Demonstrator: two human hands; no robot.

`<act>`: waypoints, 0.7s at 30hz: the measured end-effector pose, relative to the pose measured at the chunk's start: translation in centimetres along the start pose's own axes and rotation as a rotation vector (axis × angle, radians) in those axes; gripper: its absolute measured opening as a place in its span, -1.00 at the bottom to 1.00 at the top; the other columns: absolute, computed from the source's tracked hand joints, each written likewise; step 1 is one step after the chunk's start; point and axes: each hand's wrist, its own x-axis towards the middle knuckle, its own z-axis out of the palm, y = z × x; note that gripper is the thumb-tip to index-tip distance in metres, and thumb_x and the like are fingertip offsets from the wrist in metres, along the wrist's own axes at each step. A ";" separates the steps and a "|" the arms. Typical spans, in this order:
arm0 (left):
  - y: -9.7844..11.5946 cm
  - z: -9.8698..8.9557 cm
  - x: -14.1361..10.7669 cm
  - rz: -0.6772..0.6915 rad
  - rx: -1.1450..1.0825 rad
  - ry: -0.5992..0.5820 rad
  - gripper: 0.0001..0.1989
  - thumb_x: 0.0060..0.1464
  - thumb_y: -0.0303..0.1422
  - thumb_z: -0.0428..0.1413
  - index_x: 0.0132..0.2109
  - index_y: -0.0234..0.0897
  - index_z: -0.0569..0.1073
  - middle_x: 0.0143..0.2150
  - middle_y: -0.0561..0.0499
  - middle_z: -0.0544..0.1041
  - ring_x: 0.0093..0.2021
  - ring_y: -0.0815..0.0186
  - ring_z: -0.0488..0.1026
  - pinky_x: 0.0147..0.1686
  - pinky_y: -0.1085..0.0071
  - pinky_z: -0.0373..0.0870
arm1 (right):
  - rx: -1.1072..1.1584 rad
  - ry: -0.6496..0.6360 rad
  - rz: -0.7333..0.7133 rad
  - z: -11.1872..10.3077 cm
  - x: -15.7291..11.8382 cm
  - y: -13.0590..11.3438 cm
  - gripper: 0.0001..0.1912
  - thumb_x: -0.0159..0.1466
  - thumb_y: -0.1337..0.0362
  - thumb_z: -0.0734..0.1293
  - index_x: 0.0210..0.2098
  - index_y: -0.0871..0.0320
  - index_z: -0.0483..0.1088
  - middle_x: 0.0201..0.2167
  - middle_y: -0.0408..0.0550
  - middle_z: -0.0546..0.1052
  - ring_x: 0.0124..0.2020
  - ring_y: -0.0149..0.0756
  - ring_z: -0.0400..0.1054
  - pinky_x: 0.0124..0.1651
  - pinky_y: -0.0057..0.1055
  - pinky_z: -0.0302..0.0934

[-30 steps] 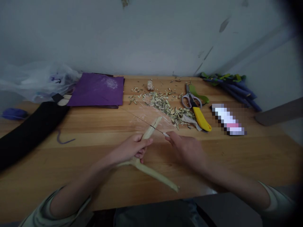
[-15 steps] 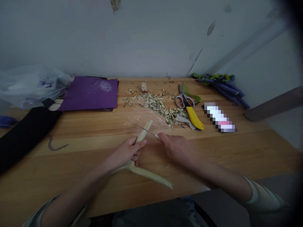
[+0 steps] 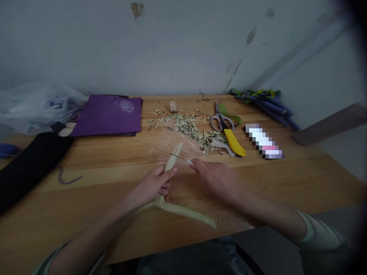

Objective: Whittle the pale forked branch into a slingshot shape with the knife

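My left hand is wrapped round one arm of a peeled, pale forked stick, just above where it branches. The held arm points up and away over the tabletop, and a dark groove shows near its end. My right hand is closed on a thin, file-like tool with a pale part at my fingertips. The tool's slender dark shaft lies across the stick at the groove and extends to the left; its exact kind is hard to make out.
Beyond the stick lies a pile of wood shavings. Scissors and a yellow-handled cutter lie right of it, then a blurred-out phone. Purple sheets, a plastic bag and a grey cord are left.
The stick's lower branch has shifted slightly right. The tool stays across the groove, with only a small movement of my right hand. The whole view has shifted a little.
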 end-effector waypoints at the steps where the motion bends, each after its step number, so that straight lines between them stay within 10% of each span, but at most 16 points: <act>1: -0.1 0.1 0.1 -0.001 -0.026 -0.002 -0.61 -0.12 -0.07 0.06 -0.48 -0.22 0.06 -0.70 0.30 -0.01 -0.73 0.58 -0.09 -0.69 0.50 0.25 | 0.021 0.040 0.036 0.2 0.1 -0.2 -0.63 0.33 0.18 -0.07 -0.32 0.16 0.28 -0.57 -0.05 0.46 -0.58 -0.35 0.31 -0.58 -0.44 -0.19; 11: 0.6 -2.1 -0.2 0.044 -0.089 0.059 -0.64 -0.10 -0.13 0.10 -0.48 -0.24 0.10 -0.69 0.29 -0.01 -0.73 0.59 -0.08 -0.69 0.54 0.22 | 1.052 0.195 0.238 -0.4 0.6 1.8 -0.80 0.30 0.12 -0.01 -0.33 0.09 0.06 -0.67 -0.32 0.19 -0.65 -0.48 0.07 -0.52 -0.52 0.01; 21: 2.1 -10.1 -3.8 0.089 -0.158 0.012 -0.83 0.04 -0.30 0.00 -0.45 -0.27 0.24 -0.66 0.25 -0.10 -0.72 0.60 -0.19 -0.68 0.60 0.20 | 1.104 -0.030 0.251 0.9 1.8 1.9 -0.79 0.18 0.13 0.20 -0.39 0.14 0.34 -0.45 -0.15 0.36 -0.40 -0.39 0.22 -0.36 -0.45 0.09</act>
